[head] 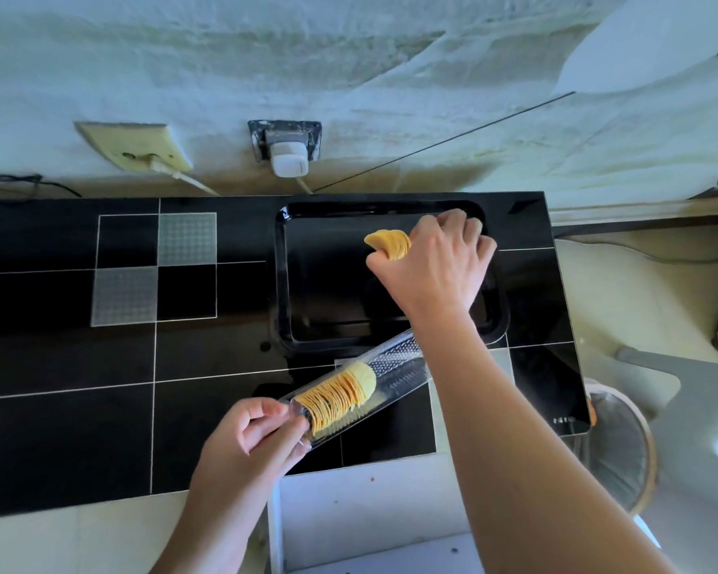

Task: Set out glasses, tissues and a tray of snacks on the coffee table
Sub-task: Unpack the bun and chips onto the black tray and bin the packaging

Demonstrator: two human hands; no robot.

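Note:
A black rectangular tray (328,283) lies on the dark glass tabletop (59,366), near its far right end. My right hand (436,263) hovers over the tray's right half, shut on a stack of yellow potato crisps (390,244) that sticks out to the left. My left hand (249,441) grips the near end of a long clear plastic crisp sleeve (398,368), tilted just in front of the tray. A row of crisps (336,397) fills the sleeve's lower half; its upper half is bare. No glasses or tissues are in view.
The tabletop carries a pattern of white lines and frosted squares (187,238). Behind it a wall holds a socket plate (133,147) and a white plug (289,157). A white box (369,511) stands below the near edge; a round fan (618,445) sits at the right.

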